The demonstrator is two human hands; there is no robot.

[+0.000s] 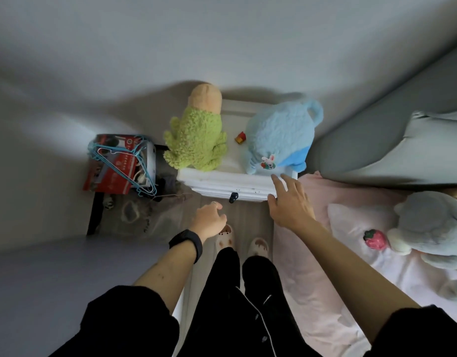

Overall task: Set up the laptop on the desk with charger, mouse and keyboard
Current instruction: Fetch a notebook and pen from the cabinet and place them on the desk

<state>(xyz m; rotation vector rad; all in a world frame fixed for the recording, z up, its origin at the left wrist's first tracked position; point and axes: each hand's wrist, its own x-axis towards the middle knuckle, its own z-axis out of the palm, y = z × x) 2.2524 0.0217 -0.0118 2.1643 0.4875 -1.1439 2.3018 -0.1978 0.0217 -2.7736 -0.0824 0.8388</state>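
Beside the pink bed (312,253) stands a white nightstand (222,184); no laptop, charger, mouse or keyboard is visible. The right hand (290,202), fingers spread and empty, reaches its front edge. The left hand (209,220), loosely curled and empty, nears the dark knob (233,197); a hard pull might topple the plush toys above.

Plain grey walls (222,34) close a narrow strip of wood-look floor (248,217), with a white nightstand (222,184) at its end and a pink-sheeted bed (312,266) along the right in dim light.
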